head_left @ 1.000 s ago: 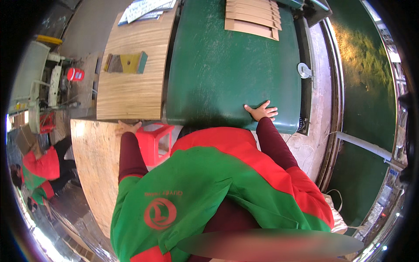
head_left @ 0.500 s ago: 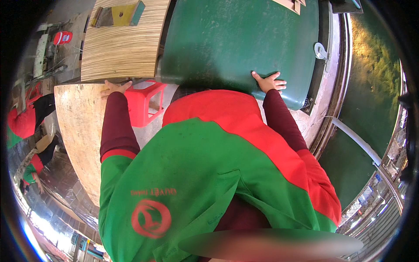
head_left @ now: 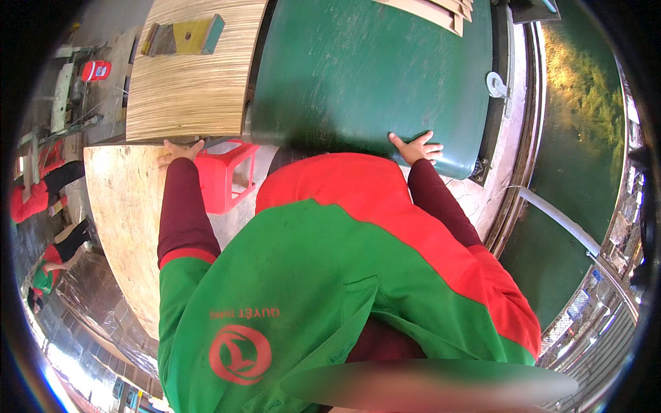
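Observation:
My right hand (head_left: 417, 147) lies with fingers spread on the near right end of a green conveyor belt (head_left: 358, 82). It holds nothing. At the near edge of a striped, wood-grained board stack (head_left: 186, 96), my left hand (head_left: 180, 151) rests with fingers apart, over the corner of a pale plywood table (head_left: 127, 199). No object shows in it. At the belt's far end lie several thin tan strips (head_left: 441, 12), cut off by the picture's top edge.
A red plastic stool (head_left: 224, 175) stands between the plywood table and my body. On the boards sits a yellow and teal block (head_left: 189, 36). A white round fitting (head_left: 496, 85) is on the belt's right side frame. Two other people (head_left: 48, 275) are at far left.
The tan strips at the far end have moved left and nearer, and more of them shows. Both hands keep their places on the belt and board edge while the view tilts slightly.

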`<move>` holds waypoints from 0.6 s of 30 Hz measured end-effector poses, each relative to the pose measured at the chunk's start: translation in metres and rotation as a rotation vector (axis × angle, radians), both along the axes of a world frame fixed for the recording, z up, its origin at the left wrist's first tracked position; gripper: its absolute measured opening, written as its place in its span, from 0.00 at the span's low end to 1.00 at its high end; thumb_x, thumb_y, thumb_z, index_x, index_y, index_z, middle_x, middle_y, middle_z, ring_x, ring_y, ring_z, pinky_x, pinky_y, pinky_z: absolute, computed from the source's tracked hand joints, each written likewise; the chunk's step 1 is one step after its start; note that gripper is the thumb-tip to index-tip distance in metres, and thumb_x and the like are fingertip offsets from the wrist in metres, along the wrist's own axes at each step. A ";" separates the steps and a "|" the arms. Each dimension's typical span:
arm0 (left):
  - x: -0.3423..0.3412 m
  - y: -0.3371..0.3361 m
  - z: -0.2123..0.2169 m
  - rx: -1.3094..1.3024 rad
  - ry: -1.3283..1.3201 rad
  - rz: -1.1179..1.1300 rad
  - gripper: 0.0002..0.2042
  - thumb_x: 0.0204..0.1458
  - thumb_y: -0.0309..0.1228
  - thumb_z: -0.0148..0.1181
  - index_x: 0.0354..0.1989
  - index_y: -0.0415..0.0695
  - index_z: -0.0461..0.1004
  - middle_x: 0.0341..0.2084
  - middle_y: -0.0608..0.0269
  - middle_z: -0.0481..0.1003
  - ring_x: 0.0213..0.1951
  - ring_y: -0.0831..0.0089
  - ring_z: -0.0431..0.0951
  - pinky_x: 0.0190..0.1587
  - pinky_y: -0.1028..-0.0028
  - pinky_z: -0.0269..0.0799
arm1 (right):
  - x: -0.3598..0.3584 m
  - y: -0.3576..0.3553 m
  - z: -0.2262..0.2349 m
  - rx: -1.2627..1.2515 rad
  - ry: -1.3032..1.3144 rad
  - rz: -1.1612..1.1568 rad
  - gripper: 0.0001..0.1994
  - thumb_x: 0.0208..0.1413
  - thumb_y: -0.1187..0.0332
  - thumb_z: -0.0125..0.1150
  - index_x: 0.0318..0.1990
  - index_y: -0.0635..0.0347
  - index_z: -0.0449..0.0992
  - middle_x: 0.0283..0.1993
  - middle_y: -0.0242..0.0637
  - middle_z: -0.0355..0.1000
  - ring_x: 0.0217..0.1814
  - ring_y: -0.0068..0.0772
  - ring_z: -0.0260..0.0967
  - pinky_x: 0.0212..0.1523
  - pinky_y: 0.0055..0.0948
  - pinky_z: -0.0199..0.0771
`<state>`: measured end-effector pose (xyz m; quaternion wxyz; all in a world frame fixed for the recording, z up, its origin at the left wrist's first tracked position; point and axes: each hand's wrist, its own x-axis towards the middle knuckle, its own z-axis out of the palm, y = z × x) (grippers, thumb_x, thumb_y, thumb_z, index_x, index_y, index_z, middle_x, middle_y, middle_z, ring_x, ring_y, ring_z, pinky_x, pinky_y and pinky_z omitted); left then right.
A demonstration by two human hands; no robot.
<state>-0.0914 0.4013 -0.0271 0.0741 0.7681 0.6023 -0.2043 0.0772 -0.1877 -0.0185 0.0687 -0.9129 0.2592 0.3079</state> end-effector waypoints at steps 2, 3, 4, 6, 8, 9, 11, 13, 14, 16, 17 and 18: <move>-0.001 0.005 -0.004 0.002 0.039 -0.053 0.67 0.24 0.63 0.71 0.70 0.59 0.29 0.63 0.21 0.29 0.65 0.26 0.30 0.63 0.37 0.36 | -0.009 -0.004 -0.004 -0.001 -0.020 0.018 0.71 0.27 0.22 0.59 0.70 0.57 0.24 0.68 0.74 0.17 0.72 0.72 0.12 0.66 0.66 0.29; -0.003 0.005 -0.005 0.011 0.003 -0.059 0.67 0.24 0.63 0.71 0.70 0.58 0.29 0.63 0.19 0.28 0.64 0.24 0.31 0.62 0.36 0.36 | -0.012 -0.006 -0.006 0.022 -0.047 0.021 0.71 0.27 0.22 0.58 0.70 0.57 0.25 0.68 0.74 0.18 0.72 0.72 0.13 0.65 0.67 0.30; -0.003 0.006 -0.006 -0.004 -0.011 -0.024 0.67 0.24 0.61 0.72 0.70 0.56 0.31 0.64 0.21 0.33 0.66 0.29 0.29 0.65 0.40 0.27 | -0.014 -0.006 -0.008 0.007 -0.067 0.031 0.71 0.27 0.21 0.57 0.70 0.58 0.26 0.68 0.75 0.18 0.72 0.74 0.14 0.65 0.67 0.31; -0.003 0.004 -0.005 -0.020 -0.057 -0.036 0.66 0.25 0.61 0.72 0.70 0.58 0.29 0.62 0.18 0.27 0.64 0.24 0.28 0.61 0.34 0.36 | -0.015 -0.007 -0.011 0.004 -0.092 0.021 0.71 0.27 0.21 0.57 0.70 0.57 0.27 0.68 0.74 0.18 0.72 0.73 0.13 0.64 0.68 0.31; -0.003 -0.001 0.000 -0.042 -0.045 0.002 0.66 0.25 0.60 0.72 0.70 0.58 0.29 0.62 0.19 0.27 0.65 0.25 0.27 0.61 0.34 0.36 | -0.009 -0.005 -0.011 -0.053 -0.025 0.024 0.69 0.28 0.21 0.56 0.70 0.56 0.28 0.68 0.74 0.19 0.72 0.73 0.12 0.64 0.70 0.29; -0.001 -0.003 0.002 -0.041 -0.047 -0.002 0.66 0.25 0.60 0.72 0.70 0.60 0.29 0.63 0.22 0.27 0.65 0.27 0.26 0.61 0.34 0.38 | -0.005 -0.004 -0.010 0.008 -0.076 -0.068 0.68 0.30 0.21 0.55 0.70 0.55 0.30 0.68 0.75 0.20 0.71 0.73 0.11 0.64 0.70 0.25; -0.001 -0.008 0.006 -0.027 -0.027 0.037 0.66 0.25 0.61 0.72 0.70 0.63 0.28 0.65 0.28 0.26 0.66 0.30 0.25 0.60 0.33 0.41 | 0.010 -0.001 -0.005 0.092 -0.131 -0.217 0.67 0.31 0.22 0.56 0.70 0.56 0.30 0.68 0.76 0.20 0.71 0.74 0.11 0.64 0.70 0.27; 0.000 -0.011 0.010 -0.029 -0.038 0.040 0.65 0.26 0.60 0.72 0.70 0.64 0.28 0.65 0.28 0.26 0.66 0.31 0.25 0.60 0.33 0.41 | 0.022 0.004 0.002 0.081 -0.085 -0.301 0.68 0.30 0.24 0.58 0.70 0.56 0.29 0.68 0.75 0.19 0.71 0.74 0.11 0.64 0.70 0.29; 0.001 -0.012 0.011 -0.040 -0.023 0.063 0.65 0.26 0.60 0.72 0.70 0.64 0.28 0.65 0.29 0.26 0.66 0.31 0.25 0.60 0.33 0.41 | 0.026 0.007 0.006 0.079 -0.052 -0.325 0.69 0.29 0.24 0.60 0.70 0.56 0.28 0.68 0.75 0.19 0.71 0.74 0.10 0.64 0.70 0.30; 0.003 -0.013 0.012 -0.017 -0.021 0.057 0.64 0.27 0.59 0.71 0.70 0.65 0.29 0.66 0.31 0.26 0.67 0.33 0.26 0.60 0.34 0.43 | 0.031 0.015 0.012 0.065 -0.017 -0.353 0.70 0.27 0.26 0.63 0.70 0.55 0.26 0.68 0.74 0.18 0.71 0.74 0.10 0.64 0.69 0.30; 0.003 -0.014 0.012 -0.021 -0.015 0.065 0.63 0.27 0.59 0.71 0.70 0.66 0.29 0.66 0.32 0.25 0.67 0.34 0.26 0.60 0.34 0.43 | 0.031 0.019 0.015 0.053 -0.013 -0.354 0.71 0.26 0.26 0.64 0.70 0.55 0.25 0.68 0.74 0.17 0.71 0.73 0.10 0.64 0.69 0.30; 0.004 -0.014 0.013 -0.025 -0.007 0.072 0.63 0.28 0.59 0.71 0.70 0.66 0.29 0.66 0.32 0.25 0.67 0.34 0.26 0.60 0.34 0.43 | 0.031 0.022 0.017 0.031 0.007 -0.354 0.72 0.26 0.27 0.65 0.70 0.55 0.25 0.68 0.73 0.16 0.71 0.73 0.10 0.65 0.69 0.30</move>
